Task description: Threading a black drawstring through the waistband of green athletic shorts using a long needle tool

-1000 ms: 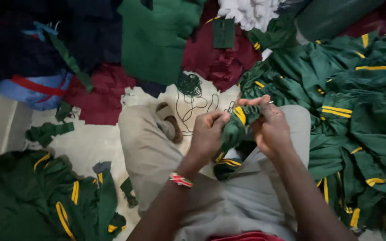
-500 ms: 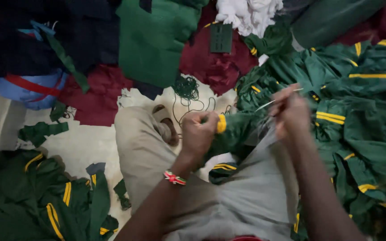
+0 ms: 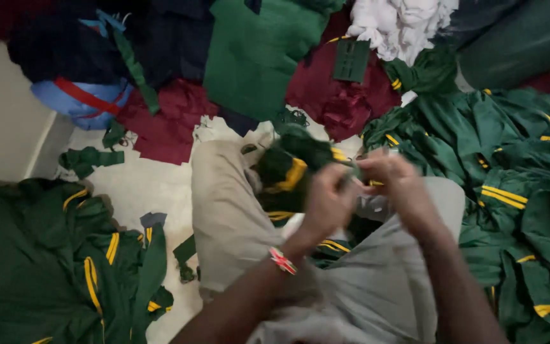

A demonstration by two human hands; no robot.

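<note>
Green cloth with a yellow band (image 3: 291, 171) sits just above the middle of the frame, bunched over the person's lap and held up between both hands. Around it, going by size: a wide heap of green garments with yellow stripes (image 3: 510, 185) fills the right side of the frame, and a second green heap (image 3: 39, 255) fills the lower left. Grey trousers (image 3: 364, 286) on the person's legs take up the lower middle, the left leg stretching up toward the centre. A flat green piece of fabric (image 3: 256, 57) lies at the top centre, with maroon cloth (image 3: 173, 121) spread beside and below it, dark navy cloth (image 3: 65, 38) in the upper left, and a white bundle (image 3: 396, 25) at the upper right. Pale floor (image 3: 135, 191) shows between the heaps on the left.

Smaller still, the left hand (image 3: 326, 204) is closed in a grip on the cloth just right of the yellow band, and a red and white wristband (image 3: 282, 260) circles that wrist. The right hand (image 3: 396, 185) is close beside it, fingers pinched together on the edge of the same cloth; the blur makes it hard to tell whether something thin, perhaps a thread, is also in that pinch.
</note>
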